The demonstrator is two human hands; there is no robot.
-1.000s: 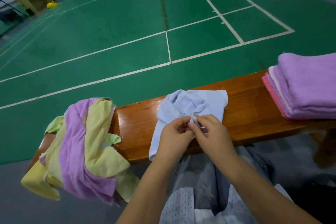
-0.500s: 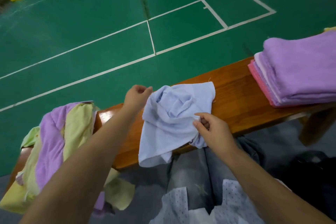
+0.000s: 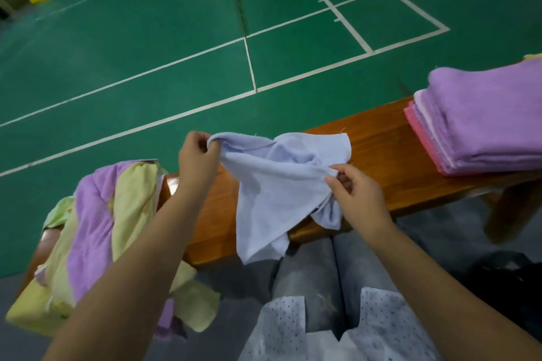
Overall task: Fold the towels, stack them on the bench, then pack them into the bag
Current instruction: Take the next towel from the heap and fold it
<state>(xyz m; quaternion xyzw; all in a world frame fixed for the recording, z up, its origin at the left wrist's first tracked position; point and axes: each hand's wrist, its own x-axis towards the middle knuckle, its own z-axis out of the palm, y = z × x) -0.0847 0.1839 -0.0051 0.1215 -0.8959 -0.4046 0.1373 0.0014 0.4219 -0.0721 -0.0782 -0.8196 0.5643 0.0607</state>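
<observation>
A crumpled light blue towel (image 3: 275, 184) lies across the middle of the wooden bench (image 3: 381, 155) and hangs over its near edge. My left hand (image 3: 198, 160) pinches its far left corner, lifted off the bench. My right hand (image 3: 352, 193) pinches the towel's right edge near the bench's front. A stack of folded towels (image 3: 484, 120), purple on top with pink and white below, sits at the bench's right end. A heap of unfolded purple and yellow towels (image 3: 96, 228) covers the left end.
A dark bag (image 3: 510, 281) sits on the grey floor at the lower right, partly in shadow. Beyond the bench stretches a green court floor with white lines. My knees are close against the bench's front edge.
My left hand has moved from beside my right hand out to the towel's far left corner and lifted it, spreading the cloth. My right hand keeps its pinch on the right edge.
</observation>
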